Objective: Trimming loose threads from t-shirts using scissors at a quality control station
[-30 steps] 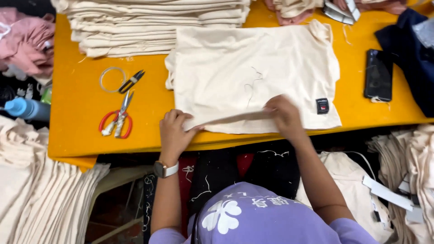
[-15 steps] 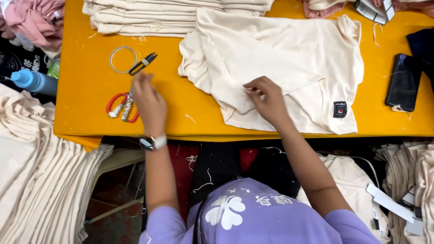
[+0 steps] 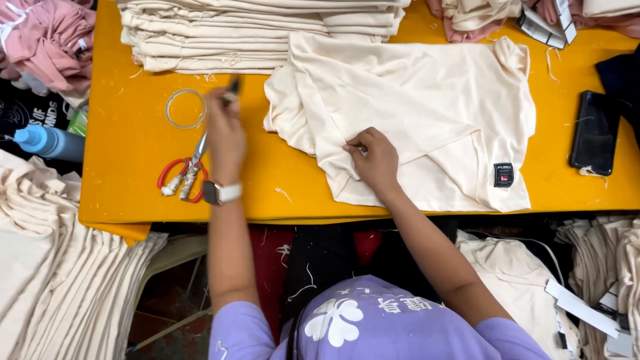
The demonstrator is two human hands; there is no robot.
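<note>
Since half a second ago the left hand (image 3: 225,130) has travelled up the table from beside the scissors and now closes its fingers round a small dark thread clipper (image 3: 233,85), which it lifts near the thin clear ring (image 3: 185,109). That hand is blurred, so the exact grip is hard to make out. On its wrist sits a pale-strapped watch (image 3: 220,193).

Meanwhile the right hand (image 3: 373,157) has stayed on the cream cotton garment (image 3: 427,113), fingers curled and pinching a fold of the fabric near its lower left edge. This garment lies spread across the middle of the yellow table (image 3: 133,147), with a small black sewn label (image 3: 504,175) near its lower right corner.

Just left of the left wrist rest red-handled scissors (image 3: 181,177). Behind the hands, a tall stack of folded cream garments (image 3: 253,33) lines the far edge. To the right, a black phone (image 3: 595,132) lies flat on the table. Pink folded cloth (image 3: 47,37) and a blue bottle (image 3: 47,141) sit off the table's left side.
</note>
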